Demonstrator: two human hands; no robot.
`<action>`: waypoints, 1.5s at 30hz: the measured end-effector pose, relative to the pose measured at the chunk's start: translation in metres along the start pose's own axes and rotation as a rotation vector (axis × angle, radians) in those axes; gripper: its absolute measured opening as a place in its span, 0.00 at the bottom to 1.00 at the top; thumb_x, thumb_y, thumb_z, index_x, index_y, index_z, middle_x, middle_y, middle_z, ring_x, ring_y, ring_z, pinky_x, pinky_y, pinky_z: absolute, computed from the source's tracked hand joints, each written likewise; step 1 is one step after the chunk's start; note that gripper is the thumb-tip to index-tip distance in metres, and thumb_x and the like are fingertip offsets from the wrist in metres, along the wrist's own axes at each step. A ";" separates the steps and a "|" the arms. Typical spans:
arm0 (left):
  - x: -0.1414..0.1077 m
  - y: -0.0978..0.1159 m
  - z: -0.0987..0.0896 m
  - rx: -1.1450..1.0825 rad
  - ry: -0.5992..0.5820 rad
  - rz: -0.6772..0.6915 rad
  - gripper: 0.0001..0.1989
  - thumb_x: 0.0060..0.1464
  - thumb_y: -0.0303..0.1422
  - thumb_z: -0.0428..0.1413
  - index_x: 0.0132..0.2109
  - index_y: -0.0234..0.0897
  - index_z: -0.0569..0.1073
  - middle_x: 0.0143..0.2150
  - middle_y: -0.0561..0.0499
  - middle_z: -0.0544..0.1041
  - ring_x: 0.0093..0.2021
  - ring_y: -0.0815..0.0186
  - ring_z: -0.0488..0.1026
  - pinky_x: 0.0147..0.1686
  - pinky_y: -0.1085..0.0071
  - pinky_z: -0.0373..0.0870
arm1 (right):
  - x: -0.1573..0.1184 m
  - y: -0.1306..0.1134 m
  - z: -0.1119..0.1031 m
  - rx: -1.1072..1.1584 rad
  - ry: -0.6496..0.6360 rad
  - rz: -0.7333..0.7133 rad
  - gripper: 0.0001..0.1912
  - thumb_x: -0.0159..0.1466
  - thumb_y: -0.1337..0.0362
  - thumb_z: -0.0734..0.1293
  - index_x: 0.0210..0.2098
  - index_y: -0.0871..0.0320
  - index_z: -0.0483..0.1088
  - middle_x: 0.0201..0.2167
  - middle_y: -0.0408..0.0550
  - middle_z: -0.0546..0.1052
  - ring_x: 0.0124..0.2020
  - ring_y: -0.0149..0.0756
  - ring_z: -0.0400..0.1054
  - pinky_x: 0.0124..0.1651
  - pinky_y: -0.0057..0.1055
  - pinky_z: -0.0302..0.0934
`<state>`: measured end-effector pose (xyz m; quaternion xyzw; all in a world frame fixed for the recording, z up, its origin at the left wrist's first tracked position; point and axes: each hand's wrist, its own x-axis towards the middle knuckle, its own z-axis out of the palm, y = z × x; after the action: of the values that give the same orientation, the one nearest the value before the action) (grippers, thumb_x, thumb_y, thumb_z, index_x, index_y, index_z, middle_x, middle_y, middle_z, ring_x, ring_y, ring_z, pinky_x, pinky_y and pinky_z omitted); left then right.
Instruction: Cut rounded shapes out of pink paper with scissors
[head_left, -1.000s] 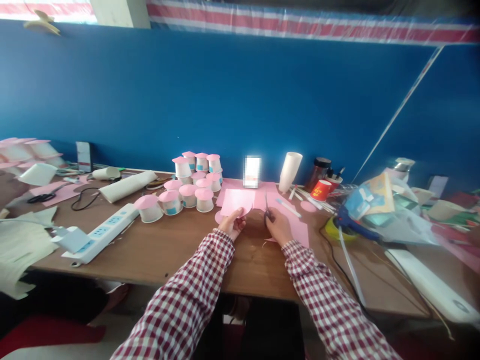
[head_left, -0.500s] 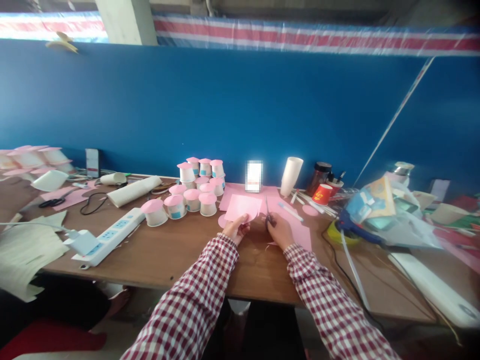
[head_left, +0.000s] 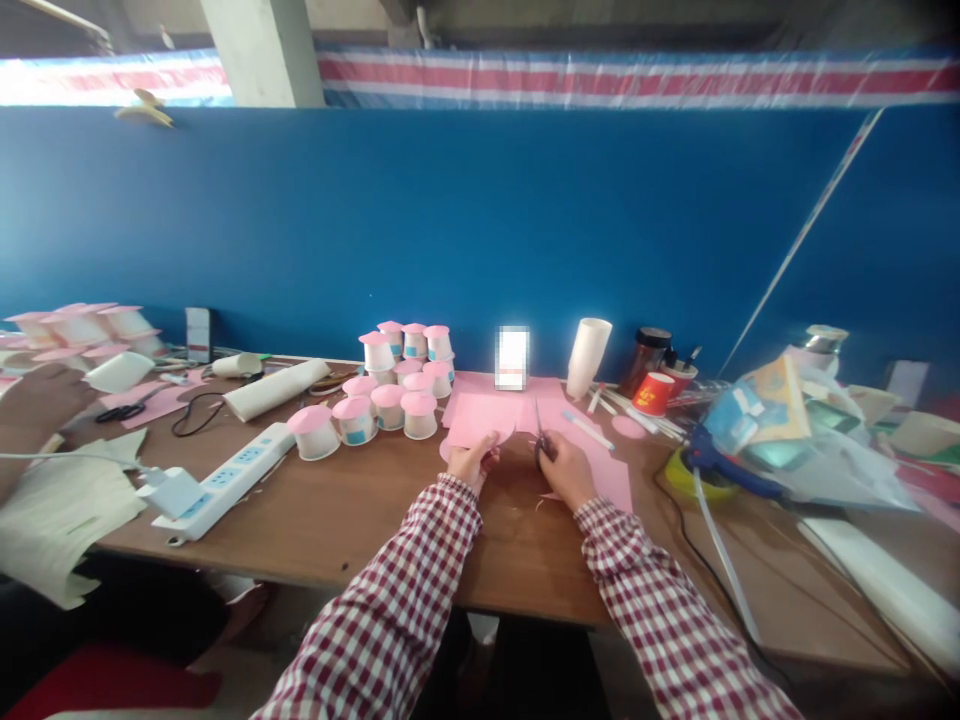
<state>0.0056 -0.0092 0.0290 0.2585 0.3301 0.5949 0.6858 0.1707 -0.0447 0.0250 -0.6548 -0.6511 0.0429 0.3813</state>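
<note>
My left hand (head_left: 472,462) pinches the lower edge of a sheet of pink paper (head_left: 480,418) between thumb and fingers. In my right hand (head_left: 566,468) are scissors (head_left: 540,436), gripped by the handles with the blades pointing away from me. The blades are just right of the held paper; whether they touch it I cannot tell. Beneath and behind both hands lie larger pink sheets (head_left: 611,484). Left of my left hand stand several white paper cups (head_left: 315,440) with pink paper disc tops, some stacked on others.
A power strip (head_left: 225,480) lies to the left. A co-worker's hand (head_left: 52,400) is at the far left near more cups. Behind the paper stands a phone (head_left: 512,358). To the right are a cup stack (head_left: 589,358), a red cup (head_left: 652,394) and a plastic bag (head_left: 832,440).
The view has shifted slightly, so everything sits a little lower and further right. The pink paper has tilted in my left hand. Both hands keep their holds.
</note>
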 end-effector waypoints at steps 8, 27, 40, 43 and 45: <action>0.012 0.010 -0.002 -0.094 0.237 0.194 0.13 0.32 0.28 0.67 0.28 0.29 0.72 0.22 0.53 0.71 0.20 0.75 0.68 0.18 0.80 0.66 | -0.006 -0.013 -0.007 -0.057 -0.100 -0.213 0.13 0.61 0.57 0.63 0.42 0.55 0.71 0.35 0.48 0.78 0.34 0.39 0.70 0.35 0.28 0.57; 0.009 0.010 0.000 -0.065 0.150 0.100 0.11 0.36 0.25 0.65 0.29 0.28 0.73 0.22 0.52 0.72 0.19 0.76 0.67 0.15 0.82 0.65 | -0.007 -0.016 -0.007 -0.152 -0.160 -0.240 0.06 0.60 0.62 0.63 0.34 0.53 0.71 0.29 0.44 0.77 0.29 0.35 0.67 0.31 0.27 0.52; 0.010 0.003 -0.001 0.087 0.180 0.115 0.12 0.36 0.26 0.65 0.31 0.27 0.73 0.22 0.51 0.72 0.19 0.75 0.67 0.16 0.80 0.65 | -0.008 -0.014 -0.007 -0.174 -0.145 -0.233 0.09 0.61 0.61 0.62 0.40 0.53 0.71 0.32 0.45 0.77 0.32 0.36 0.68 0.32 0.27 0.53; 0.011 0.002 -0.001 0.131 0.197 0.116 0.14 0.35 0.27 0.66 0.32 0.27 0.74 0.23 0.49 0.73 0.19 0.74 0.68 0.16 0.79 0.66 | -0.008 -0.015 -0.007 -0.177 -0.136 -0.228 0.09 0.60 0.61 0.63 0.39 0.53 0.71 0.32 0.45 0.77 0.31 0.36 0.68 0.31 0.27 0.52; 0.011 0.002 -0.001 0.130 0.204 0.115 0.14 0.34 0.27 0.66 0.32 0.27 0.74 0.23 0.49 0.73 0.19 0.73 0.68 0.16 0.79 0.66 | -0.008 -0.015 -0.007 -0.188 -0.137 -0.225 0.09 0.60 0.62 0.63 0.39 0.54 0.72 0.32 0.45 0.77 0.31 0.36 0.68 0.31 0.27 0.52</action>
<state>0.0047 0.0020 0.0284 0.2588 0.4205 0.6337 0.5954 0.1613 -0.0574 0.0350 -0.6060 -0.7461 -0.0167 0.2754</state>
